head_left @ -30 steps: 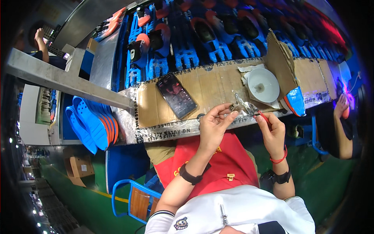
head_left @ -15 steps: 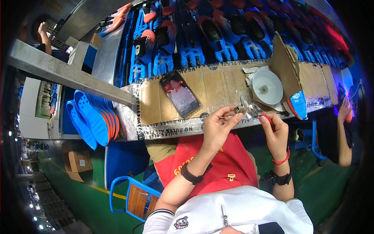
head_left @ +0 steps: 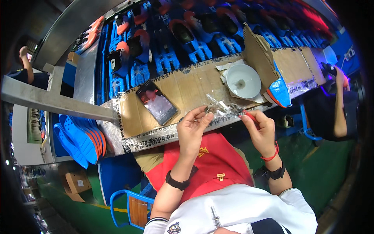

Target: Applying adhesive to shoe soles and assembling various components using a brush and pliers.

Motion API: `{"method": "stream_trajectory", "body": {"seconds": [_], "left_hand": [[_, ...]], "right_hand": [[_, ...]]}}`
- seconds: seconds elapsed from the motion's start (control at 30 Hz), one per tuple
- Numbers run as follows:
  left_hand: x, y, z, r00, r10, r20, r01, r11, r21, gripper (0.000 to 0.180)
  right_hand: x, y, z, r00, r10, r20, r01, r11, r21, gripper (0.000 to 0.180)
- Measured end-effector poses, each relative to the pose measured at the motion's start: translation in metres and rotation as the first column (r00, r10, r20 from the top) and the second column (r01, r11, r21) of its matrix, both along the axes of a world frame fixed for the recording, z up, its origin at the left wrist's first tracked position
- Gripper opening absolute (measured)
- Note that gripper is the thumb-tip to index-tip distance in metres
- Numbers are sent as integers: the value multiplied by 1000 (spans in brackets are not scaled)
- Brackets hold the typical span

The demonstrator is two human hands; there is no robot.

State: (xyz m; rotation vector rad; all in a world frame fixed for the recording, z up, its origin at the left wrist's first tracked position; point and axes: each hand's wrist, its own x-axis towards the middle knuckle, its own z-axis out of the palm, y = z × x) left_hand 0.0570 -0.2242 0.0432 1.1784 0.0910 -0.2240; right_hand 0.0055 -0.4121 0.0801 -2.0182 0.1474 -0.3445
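My left hand (head_left: 194,128) is closed in a pinch on a small crinkled piece of clear plastic (head_left: 219,104), held over the table's front edge. In my right hand (head_left: 260,129) is a small red-handled tool (head_left: 246,114), its dark tip against the plastic. The fingers hide much of the tool, so its exact kind cannot be made out. Beyond the right hand stands a white bowl (head_left: 244,81) with a dark smear at its bottom. A phone (head_left: 157,102) with a lit screen lies left of my hands.
A cardboard flap (head_left: 259,58) stands beside the bowl, a blue-and-orange shoe piece (head_left: 279,93) against it. Behind the table run rows of blue racks with shoe parts (head_left: 183,33). Blue clogs (head_left: 78,140) are stacked at left, below a metal beam (head_left: 54,99). Another person's arm (head_left: 340,101) is at right.
The whole scene has shifted left in the picture as the view turned. Both hands keep their hold, and the tool's tip stays by the plastic.
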Motion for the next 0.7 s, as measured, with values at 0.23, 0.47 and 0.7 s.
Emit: {"method": "stream_trajectory", "body": {"seconds": [0.23,0.47,0.7], "left_hand": [[-2,-3,2,1000,-4,22,4,1000,-11,35],[-3,-5,-2,996,-3,90,-3,998,63,37],[1,-4,-11,977,68,200,-99,984,149,39]], "right_hand": [[-3,-1,1,1000,14,-25,-15,997,-76,12],[0,3,0,999,-3,34,5,998,-69,12],[1,-4,3,999,-12,-48,1,978,-210,12]]}}
